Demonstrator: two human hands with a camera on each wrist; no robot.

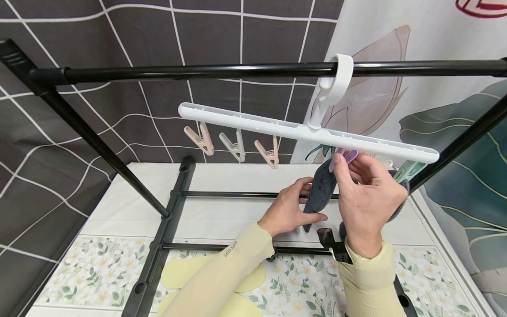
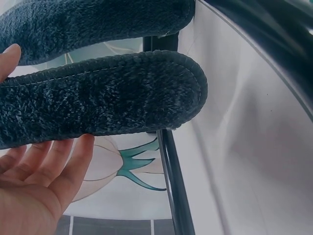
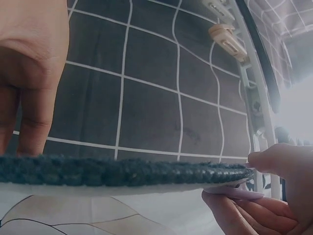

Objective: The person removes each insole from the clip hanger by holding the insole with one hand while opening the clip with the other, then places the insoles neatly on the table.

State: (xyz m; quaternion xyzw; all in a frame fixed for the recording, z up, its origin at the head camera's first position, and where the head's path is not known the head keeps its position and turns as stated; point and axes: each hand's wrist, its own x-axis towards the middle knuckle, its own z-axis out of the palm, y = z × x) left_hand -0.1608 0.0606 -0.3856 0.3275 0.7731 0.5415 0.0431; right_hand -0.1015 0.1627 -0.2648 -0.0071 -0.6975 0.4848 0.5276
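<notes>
A dark blue-grey fuzzy insole (image 1: 320,189) hangs below the white clip hanger (image 1: 277,128). My right hand (image 1: 366,196) pinches a purple clothespin (image 1: 350,156) at the insole's upper end; in the right wrist view that end lies at the purple clothespin (image 3: 234,191). Lower down, my left hand (image 1: 288,207) holds the insole loosely, thumb on one side and fingers on the other. In the left wrist view its fingertips touch the lower edge of the insole (image 2: 112,95). A second dark insole (image 2: 98,27) runs alongside, mostly behind my right hand in the head view.
The hanger hooks over a black rail (image 1: 198,71) of a rack. Peach clothespins (image 1: 201,139) and a grey one (image 1: 234,146) dangle at left, a green clothespin (image 1: 409,169) at right. Pale yellow insoles (image 1: 253,278) lie on the floral tabletop (image 1: 99,264). Black lower bars cross behind my hands.
</notes>
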